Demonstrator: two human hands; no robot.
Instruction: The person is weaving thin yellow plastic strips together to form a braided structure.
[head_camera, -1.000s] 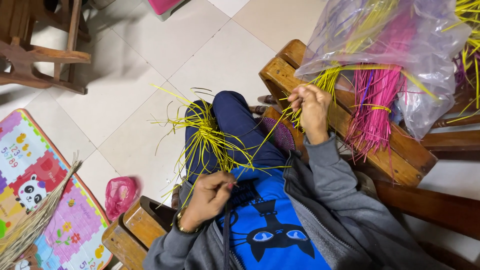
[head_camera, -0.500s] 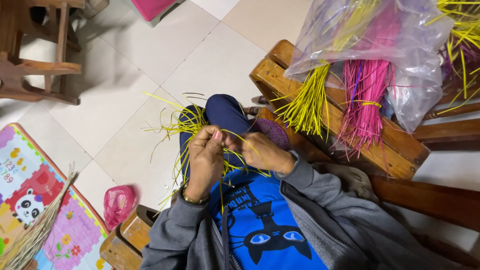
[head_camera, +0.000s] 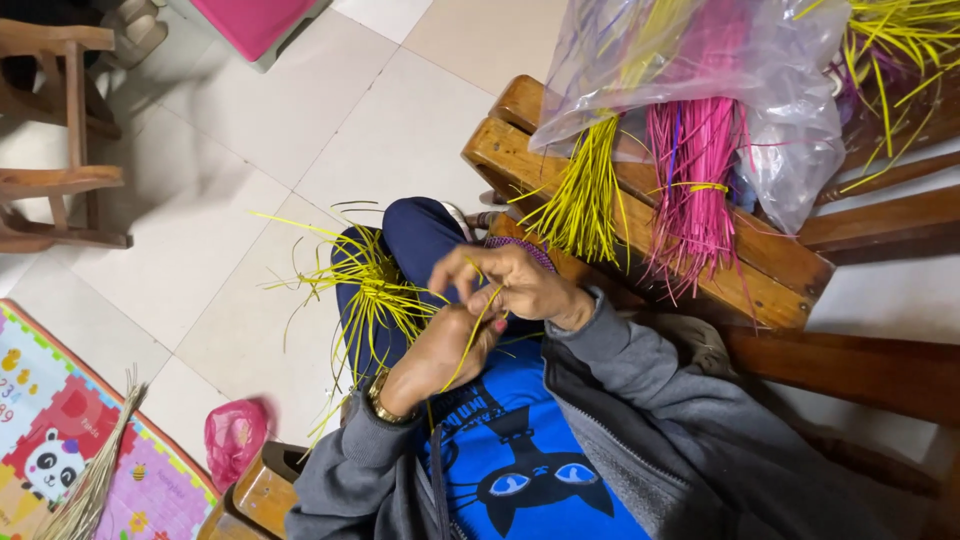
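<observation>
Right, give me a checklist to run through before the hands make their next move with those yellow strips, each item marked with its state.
1. Right hand has a yellow strip between its fingers: ok.
2. Left hand is up against the fan of yellow strips on the lap: ok, though its grip is hidden behind the right hand.
3. Both hands meet over the knee, close together: ok.
4. Spare yellow bundle lies on the wooden bench beside the person's right arm: ok.
5. Pink bundle sticks out of the plastic bag, apart from the yellow one: ok.
6. Whether the held strip is already woven in: cannot tell.
</observation>
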